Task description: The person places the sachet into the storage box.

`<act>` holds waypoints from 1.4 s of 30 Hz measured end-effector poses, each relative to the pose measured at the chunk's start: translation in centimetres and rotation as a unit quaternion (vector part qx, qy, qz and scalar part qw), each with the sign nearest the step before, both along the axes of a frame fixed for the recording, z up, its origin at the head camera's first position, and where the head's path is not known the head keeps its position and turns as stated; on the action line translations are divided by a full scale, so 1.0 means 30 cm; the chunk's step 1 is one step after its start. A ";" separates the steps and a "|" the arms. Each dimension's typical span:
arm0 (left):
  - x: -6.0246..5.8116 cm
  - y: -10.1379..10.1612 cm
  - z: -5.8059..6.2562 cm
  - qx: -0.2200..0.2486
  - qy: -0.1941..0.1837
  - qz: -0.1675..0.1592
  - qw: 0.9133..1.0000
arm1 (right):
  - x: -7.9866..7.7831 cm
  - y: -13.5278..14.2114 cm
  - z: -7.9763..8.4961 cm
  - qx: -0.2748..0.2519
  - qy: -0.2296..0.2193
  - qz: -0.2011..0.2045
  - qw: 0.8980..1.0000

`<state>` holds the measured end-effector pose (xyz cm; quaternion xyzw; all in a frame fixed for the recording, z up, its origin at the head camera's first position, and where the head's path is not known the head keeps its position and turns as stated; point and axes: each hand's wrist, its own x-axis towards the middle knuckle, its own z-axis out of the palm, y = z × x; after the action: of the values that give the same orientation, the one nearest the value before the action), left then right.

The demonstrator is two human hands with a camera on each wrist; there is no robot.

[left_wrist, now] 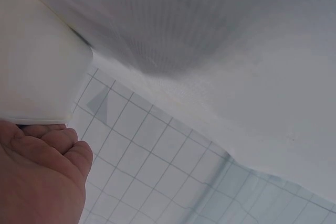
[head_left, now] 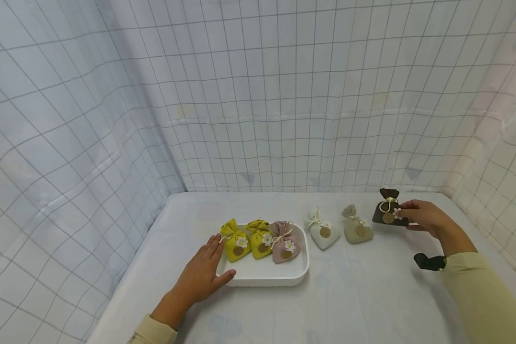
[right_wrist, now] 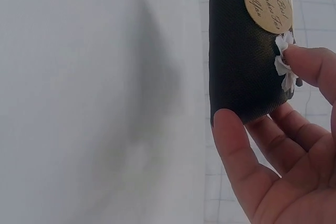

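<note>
With fingertips and thumb, my right hand (head_left: 427,220) grips a dark brown drawstring pouch (head_left: 383,213) at its right side. In the right wrist view the pouch (right_wrist: 244,61) shows a white flower and a round "Best Wishes For You" tag, raised off the table with a shadow below. At the left end of a white tray (head_left: 264,276) rests my left hand (head_left: 201,272), fingers straight along the wall and thumb at the near corner. Inside the tray lie two yellow pouches (head_left: 232,246) and a mauve pouch (head_left: 283,253).
Right of the tray lie a cream pouch (head_left: 332,235) and a beige pouch (head_left: 352,225) on the white-covered table (head_left: 348,296). A grid-patterned white curtain (head_left: 283,95) hangs behind and on both sides. A black strap (head_left: 430,262) sits at the right wrist.
</note>
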<state>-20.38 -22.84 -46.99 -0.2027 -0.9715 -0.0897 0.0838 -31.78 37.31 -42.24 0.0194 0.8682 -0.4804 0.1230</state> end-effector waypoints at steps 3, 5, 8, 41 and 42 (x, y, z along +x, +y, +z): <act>0.000 0.001 0.003 0.002 -0.005 0.001 1.000 | 0.007 -0.023 0.016 -0.001 0.009 0.003 1.000; 0.001 0.002 0.006 0.001 -0.009 0.002 1.000 | 0.011 -0.040 0.025 0.000 0.017 0.006 1.000; 0.001 0.002 0.008 -0.002 -0.012 0.003 1.000 | 0.019 -0.067 0.038 0.002 0.029 0.013 0.999; -0.001 -0.003 0.006 -0.010 -0.019 0.004 1.000 | 0.036 -0.392 0.129 -0.026 0.103 0.053 0.993; -0.001 -0.002 0.006 -0.010 -0.018 0.004 1.000 | 0.035 -0.402 0.131 -0.025 0.104 0.056 0.993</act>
<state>-20.40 -22.92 -46.80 -0.1977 -0.9745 -0.0834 0.0650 -30.74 25.25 -38.31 -0.0820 0.8639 -0.4934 0.0589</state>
